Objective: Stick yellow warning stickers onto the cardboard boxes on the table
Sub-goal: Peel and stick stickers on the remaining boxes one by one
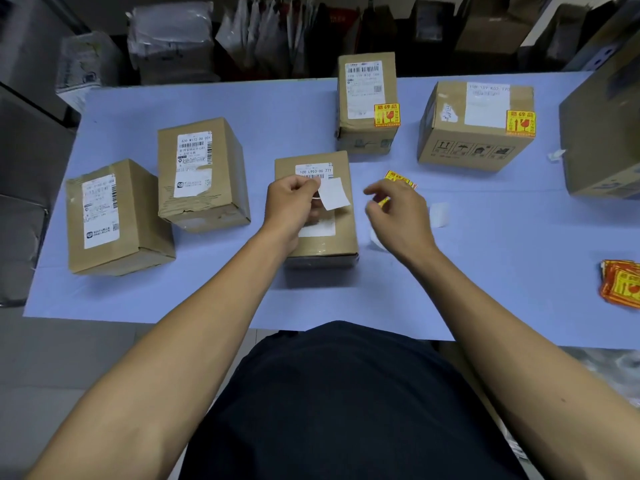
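Observation:
My left hand (292, 202) pinches a white backing paper (334, 194) above the middle cardboard box (322, 233). My right hand (398, 216) holds a yellow warning sticker (400, 178) by its edge, just right of that box; most of the sticker is hidden behind my fingers. Two far boxes carry yellow stickers: the tall box (367, 133) with its sticker (387, 114), and the wide box (474, 147) with its sticker (520, 123). Two boxes on the left, the near-left box (117, 230) and the upright box (207, 199), show only white shipping labels.
A stack of yellow stickers (621, 284) lies at the right edge of the blue table (173, 299). Peeled white backing papers (438, 213) lie right of my right hand. A large box (606, 133) stands at far right. Bags and cartons line the floor behind.

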{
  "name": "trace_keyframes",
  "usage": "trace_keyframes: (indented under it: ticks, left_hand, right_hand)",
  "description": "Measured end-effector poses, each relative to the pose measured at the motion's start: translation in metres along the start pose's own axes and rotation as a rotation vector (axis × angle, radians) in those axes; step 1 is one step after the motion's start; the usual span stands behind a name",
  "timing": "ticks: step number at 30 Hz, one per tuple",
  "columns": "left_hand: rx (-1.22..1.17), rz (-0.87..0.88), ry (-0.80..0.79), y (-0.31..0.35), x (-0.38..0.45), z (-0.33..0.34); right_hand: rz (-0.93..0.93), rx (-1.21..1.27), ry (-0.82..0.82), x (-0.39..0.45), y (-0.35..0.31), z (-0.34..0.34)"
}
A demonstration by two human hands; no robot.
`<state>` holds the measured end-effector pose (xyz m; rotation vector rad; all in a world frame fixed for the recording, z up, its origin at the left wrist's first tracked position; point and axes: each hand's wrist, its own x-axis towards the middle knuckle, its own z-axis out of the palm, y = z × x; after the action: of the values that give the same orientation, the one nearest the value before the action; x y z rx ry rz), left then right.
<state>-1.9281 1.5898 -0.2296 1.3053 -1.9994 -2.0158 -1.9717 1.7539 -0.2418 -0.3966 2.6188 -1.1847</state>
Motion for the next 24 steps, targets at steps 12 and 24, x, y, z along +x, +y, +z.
trace_keyframes:
  ticks: [12,24]
  left_hand:
    - [-0.376,-0.261,-0.228,0.005,-0.015,-0.005]
    - [-0.082,-0.106,-0.262,-0.001,-0.017,-0.019]
  right_hand:
    - [-0.064,0.029,-0.048,0.001,-0.032,0.028]
    - [0.566,0.865,-0.243,-0.001,-0.040,0.012]
